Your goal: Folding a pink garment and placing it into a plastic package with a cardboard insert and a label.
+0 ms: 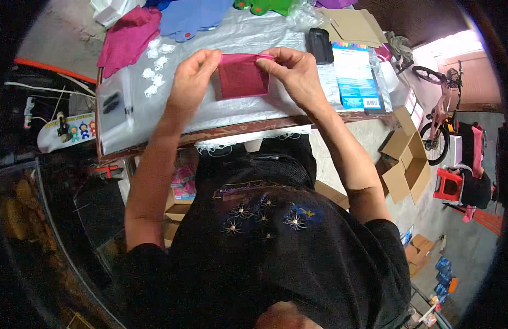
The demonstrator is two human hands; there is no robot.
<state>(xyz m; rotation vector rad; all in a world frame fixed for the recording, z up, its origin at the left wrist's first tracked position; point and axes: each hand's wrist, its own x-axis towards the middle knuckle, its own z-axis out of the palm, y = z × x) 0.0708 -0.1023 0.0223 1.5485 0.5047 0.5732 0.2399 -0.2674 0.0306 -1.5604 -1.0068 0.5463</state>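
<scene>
A small pink sheer pouch hangs by its top edge above the covered table. My left hand pinches its upper left corner between thumb and forefinger. At the upper right corner, my right hand grips the same edge, thumb in front. Left of the pouch lie several small white looped bundles. Beyond my right hand is a black plastic tray, beside a blue and white printed card. A clear plastic bag with dark pieces rests at the table's left.
Magenta cloth, blue fabric and green fabric lie along the far side. Flat cardboard is at the far right. An open carton and a bicycle stand on the floor to the right.
</scene>
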